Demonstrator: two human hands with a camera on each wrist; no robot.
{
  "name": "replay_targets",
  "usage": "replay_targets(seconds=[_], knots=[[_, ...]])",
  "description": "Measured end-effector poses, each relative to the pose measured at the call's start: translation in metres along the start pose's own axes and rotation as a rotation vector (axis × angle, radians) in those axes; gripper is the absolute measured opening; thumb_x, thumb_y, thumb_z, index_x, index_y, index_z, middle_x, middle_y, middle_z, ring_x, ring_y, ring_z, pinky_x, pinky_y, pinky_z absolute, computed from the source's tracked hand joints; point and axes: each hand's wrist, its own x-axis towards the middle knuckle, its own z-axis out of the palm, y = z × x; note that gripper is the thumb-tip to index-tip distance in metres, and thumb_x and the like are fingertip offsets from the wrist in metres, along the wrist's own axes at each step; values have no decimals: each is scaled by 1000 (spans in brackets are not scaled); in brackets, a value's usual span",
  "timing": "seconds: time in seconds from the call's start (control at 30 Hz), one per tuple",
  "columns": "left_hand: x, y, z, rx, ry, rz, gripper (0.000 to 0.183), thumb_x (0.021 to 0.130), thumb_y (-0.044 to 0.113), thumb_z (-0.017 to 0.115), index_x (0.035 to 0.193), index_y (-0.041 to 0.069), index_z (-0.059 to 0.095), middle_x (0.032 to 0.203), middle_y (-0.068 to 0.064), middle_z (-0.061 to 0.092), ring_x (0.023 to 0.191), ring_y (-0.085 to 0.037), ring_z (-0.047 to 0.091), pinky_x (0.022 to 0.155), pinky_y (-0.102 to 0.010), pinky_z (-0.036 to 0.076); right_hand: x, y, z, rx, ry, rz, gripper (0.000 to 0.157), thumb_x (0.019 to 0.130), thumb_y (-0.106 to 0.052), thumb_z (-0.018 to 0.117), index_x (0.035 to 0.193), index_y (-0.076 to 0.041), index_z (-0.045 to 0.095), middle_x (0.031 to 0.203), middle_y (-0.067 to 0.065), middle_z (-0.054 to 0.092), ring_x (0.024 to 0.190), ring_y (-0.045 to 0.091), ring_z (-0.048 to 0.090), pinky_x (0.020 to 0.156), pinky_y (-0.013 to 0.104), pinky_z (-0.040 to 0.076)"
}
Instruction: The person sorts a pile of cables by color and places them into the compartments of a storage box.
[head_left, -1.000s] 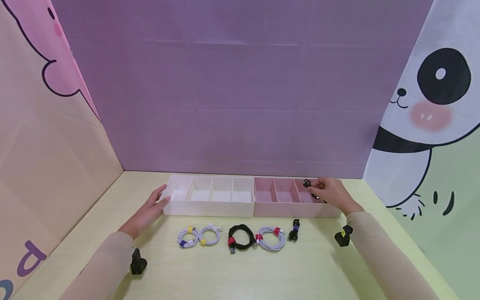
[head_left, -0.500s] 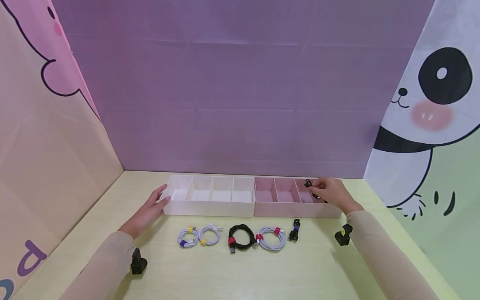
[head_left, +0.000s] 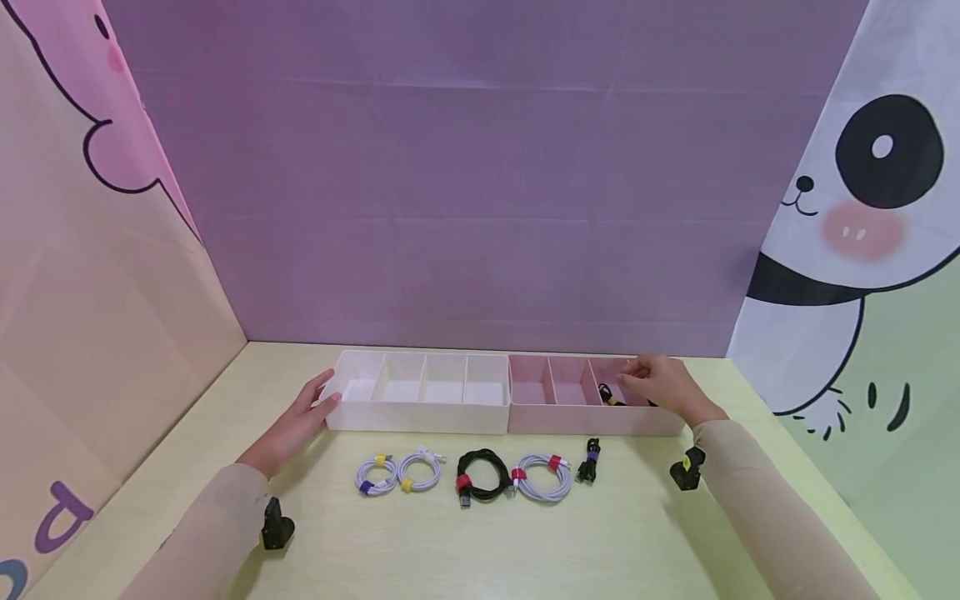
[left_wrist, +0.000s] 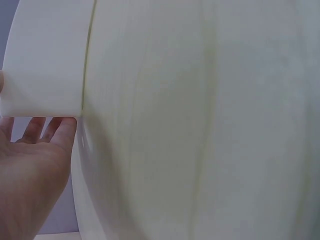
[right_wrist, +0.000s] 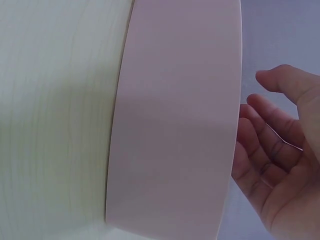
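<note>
My left hand (head_left: 295,423) rests against the left end of a white divided box (head_left: 420,417), its fingertips touching the end wall (left_wrist: 45,65). My right hand (head_left: 663,385) is over the right part of a pink divided box (head_left: 592,420), holding nothing. In the right wrist view, its thumb and loosely bent fingers (right_wrist: 270,145) stand apart beyond the pink wall (right_wrist: 175,115). A small black cable (head_left: 609,396) with a yellow tie lies in the pink box's third compartment from the left, partly hidden by the front wall. Another black bit shows beneath the right hand, mostly hidden.
On the table before the boxes lie two coiled white cables (head_left: 377,475), a black coil (head_left: 482,475) with a red tie, a larger white coil (head_left: 543,477) with red ties, and a black bundle (head_left: 588,461) with a purple tie. A purple backdrop (head_left: 480,208) rises behind.
My right hand has let go of the small black cable, which has dropped into the pink box's third compartment. The left hand stays against the white box.
</note>
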Motion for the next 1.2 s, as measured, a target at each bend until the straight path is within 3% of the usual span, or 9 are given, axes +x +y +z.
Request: replay_targets(seconds=[0.37, 0.77, 1.0, 1.2], knots=[[-2, 0, 0, 1, 0, -2, 78, 106, 48, 42, 162, 19, -5, 163, -28, -8, 148, -50, 3, 117, -61, 18, -4, -1, 1, -12, 14, -17, 22, 95, -22, 69, 100, -1, 73, 91, 6, 71, 86, 24, 65, 74, 36, 55], [-3, 1, 0, -37, -12, 19, 76, 108, 43, 42, 162, 17, -6, 163, -29, -6, 147, -50, 9, 117, -60, 20, -12, -8, 1, 17, 7, -34, 18, 95, -24, 69, 99, -7, 74, 89, 2, 72, 83, 19, 65, 75, 37, 55], [-4, 2, 1, -40, -15, 22, 76, 108, 43, 41, 162, 17, -6, 163, -29, -4, 147, -50, 11, 117, -59, 20, -16, -10, 5, 56, 9, -41, 19, 95, -23, 71, 101, -6, 74, 91, 6, 74, 80, 19, 67, 72, 35, 55], [-3, 3, 0, -35, -13, 16, 75, 108, 42, 41, 162, 17, -6, 163, -28, -5, 147, -50, 9, 117, -59, 20, -19, -15, 6, 41, 25, -61, 23, 94, -26, 72, 101, -4, 75, 90, 1, 72, 82, 16, 65, 73, 35, 55]])
